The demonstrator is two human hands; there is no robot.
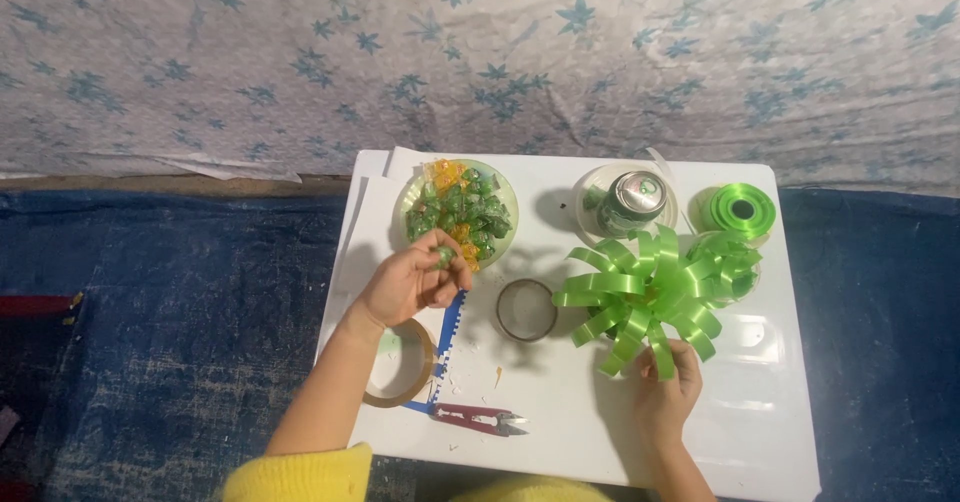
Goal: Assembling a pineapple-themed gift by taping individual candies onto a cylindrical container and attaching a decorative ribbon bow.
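A: Count the items on the white table [770, 432].

B: Two tape rolls: one [403, 364] near the left edge, partly under the left forearm, and one [527, 310] at the centre. One green ribbon spool [742, 209] at the far right corner. One drink can [637, 198]. One bowl [503, 190]. One blue ruler [447, 347] and one red snipper [478, 419] near the front edge. One green ribbon bow [655, 292].

A: Containers and contents?

B: The bowl, at the far edge left of centre, holds many green wrapped candies with a few orange ones. The can stands in a clear round dish [588, 194] at the far edge.

A: The hands?

B: The left hand [410, 282] pinches one green candy [444, 256] between thumb and fingertips, just beside the bowl's near rim. The right hand [665, 392] is closed on the bow's lower loops, right of centre; the bow touches a second clear dish [748, 284].

A: Open room?

B: Bare surface lies along the front right corner and between the central roll and the snipper.
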